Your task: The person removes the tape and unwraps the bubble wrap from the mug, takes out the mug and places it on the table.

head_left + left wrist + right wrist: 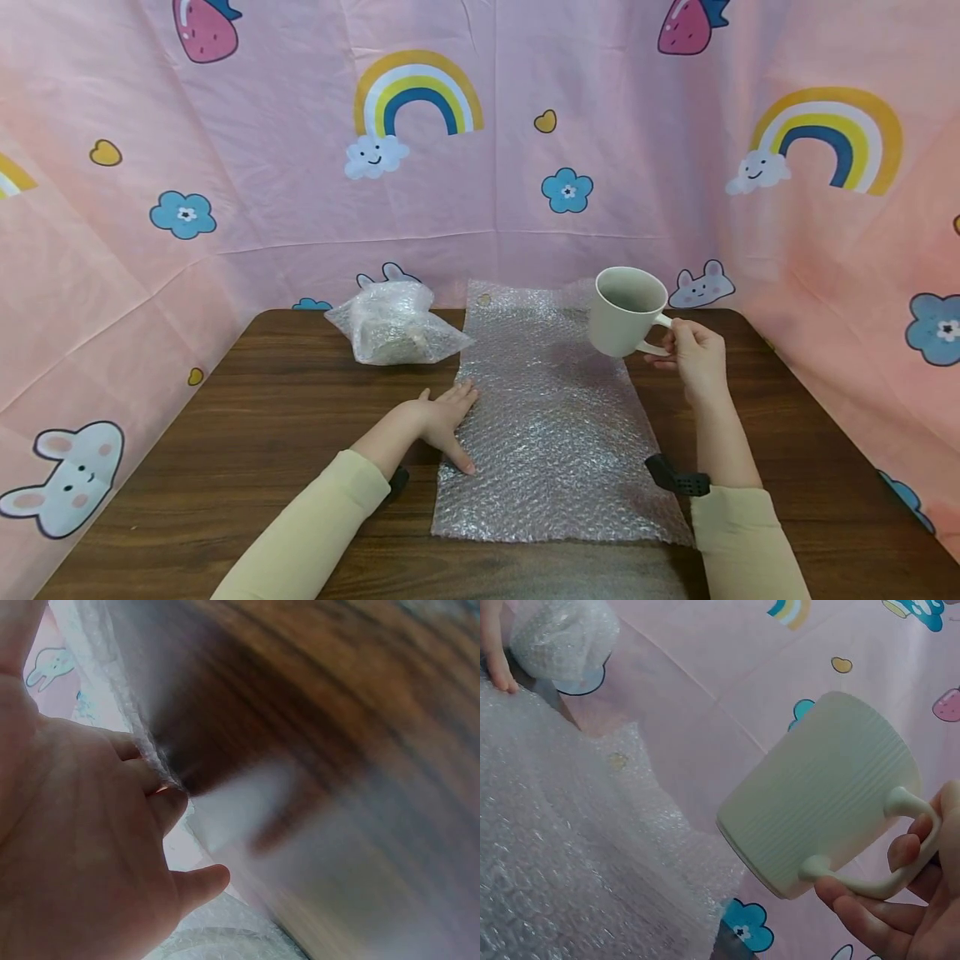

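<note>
A sheet of bubble wrap [555,417] lies flat in the middle of the brown wooden table [247,433]. My left hand [444,417] rests flat on its left edge, fingers straight; the left wrist view shows the palm [82,847] against the wrap's edge [150,750]. My right hand [693,354] holds a pale cream mug [626,312] by its handle, lifted above the sheet's right far corner. In the right wrist view the mug [825,787] is tilted, with my fingers [870,919] curled round the handle above the bubble wrap [562,847].
A bundle wrapped in bubble wrap [393,325] sits at the back of the table, left of the sheet; the right wrist view shows the bundle [559,637] too. A pink cartoon-printed cloth [480,167] walls in the table on three sides.
</note>
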Demonstrator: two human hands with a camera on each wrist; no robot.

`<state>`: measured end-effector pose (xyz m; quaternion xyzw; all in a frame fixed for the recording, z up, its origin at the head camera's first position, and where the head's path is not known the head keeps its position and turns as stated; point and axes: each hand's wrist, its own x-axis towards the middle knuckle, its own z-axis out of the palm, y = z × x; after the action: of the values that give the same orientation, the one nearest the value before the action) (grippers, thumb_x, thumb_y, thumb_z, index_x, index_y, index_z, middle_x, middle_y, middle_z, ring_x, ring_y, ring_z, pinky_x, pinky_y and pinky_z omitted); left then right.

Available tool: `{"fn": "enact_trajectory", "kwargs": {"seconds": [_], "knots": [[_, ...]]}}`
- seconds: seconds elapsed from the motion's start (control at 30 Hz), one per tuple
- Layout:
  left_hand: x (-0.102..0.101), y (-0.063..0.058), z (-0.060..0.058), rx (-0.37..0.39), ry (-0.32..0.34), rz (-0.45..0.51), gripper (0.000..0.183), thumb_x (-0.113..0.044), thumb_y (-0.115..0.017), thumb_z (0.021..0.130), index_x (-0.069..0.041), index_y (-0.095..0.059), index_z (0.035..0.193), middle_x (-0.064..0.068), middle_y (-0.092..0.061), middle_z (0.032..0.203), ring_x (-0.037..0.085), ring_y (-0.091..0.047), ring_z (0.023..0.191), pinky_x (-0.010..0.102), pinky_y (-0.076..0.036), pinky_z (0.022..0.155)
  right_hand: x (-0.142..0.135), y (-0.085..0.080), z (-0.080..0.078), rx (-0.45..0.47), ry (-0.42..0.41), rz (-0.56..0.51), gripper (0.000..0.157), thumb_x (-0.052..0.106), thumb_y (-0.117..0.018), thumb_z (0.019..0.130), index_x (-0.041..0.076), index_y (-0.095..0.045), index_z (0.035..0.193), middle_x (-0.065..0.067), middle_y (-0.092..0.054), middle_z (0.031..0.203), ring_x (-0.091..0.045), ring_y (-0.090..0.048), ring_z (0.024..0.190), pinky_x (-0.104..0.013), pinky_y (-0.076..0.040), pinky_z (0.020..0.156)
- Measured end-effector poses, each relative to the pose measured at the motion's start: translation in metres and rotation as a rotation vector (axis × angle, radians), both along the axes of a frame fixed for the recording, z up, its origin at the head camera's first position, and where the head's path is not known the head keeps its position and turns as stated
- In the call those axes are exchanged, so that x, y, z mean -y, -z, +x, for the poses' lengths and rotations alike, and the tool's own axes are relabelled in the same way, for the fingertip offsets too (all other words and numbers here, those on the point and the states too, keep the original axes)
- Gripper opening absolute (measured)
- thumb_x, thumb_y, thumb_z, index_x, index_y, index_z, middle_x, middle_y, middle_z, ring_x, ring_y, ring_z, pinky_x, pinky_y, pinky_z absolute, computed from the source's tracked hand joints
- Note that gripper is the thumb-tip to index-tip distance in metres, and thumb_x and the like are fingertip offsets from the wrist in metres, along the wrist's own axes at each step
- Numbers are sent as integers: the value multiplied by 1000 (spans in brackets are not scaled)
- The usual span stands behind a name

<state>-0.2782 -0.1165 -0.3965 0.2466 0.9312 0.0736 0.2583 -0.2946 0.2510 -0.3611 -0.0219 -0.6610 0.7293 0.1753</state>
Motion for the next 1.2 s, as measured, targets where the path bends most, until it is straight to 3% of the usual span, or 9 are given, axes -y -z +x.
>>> {"fn": "enact_trajectory", "kwargs": {"seconds": [0.43,0.93,1.2], "knots": [[0,-1,1,6,-4,-3,120,-56,-79,71,-4,-8,154,13,5,159,26,2,145,62,-1,109,-16,6,-2,5,161,-88,35,11,-51,98,-3,-53,66,-5,-48,59,-18,-63,45,-30,-53,46],[-1,0,1,2,-4,2,120,-56,-79,71,-4,-9,154,14,4,159,26,2,145,63,-1,108,-30,25,-6,96,285,-129,35,15,-52,97,-1,-56,66,-4,-51,59,-16,-62,45,-27,-52,45],[0,2,1,1,-5,-3,120,-56,-79,71,-4,-9,154,13,4,159,26,2,145,63,-1,108,-36,38,-8,87,345,-66,36,18,-53,97,-9,-54,73,-7,-51,63,-15,-63,46,-26,-52,45]]}}
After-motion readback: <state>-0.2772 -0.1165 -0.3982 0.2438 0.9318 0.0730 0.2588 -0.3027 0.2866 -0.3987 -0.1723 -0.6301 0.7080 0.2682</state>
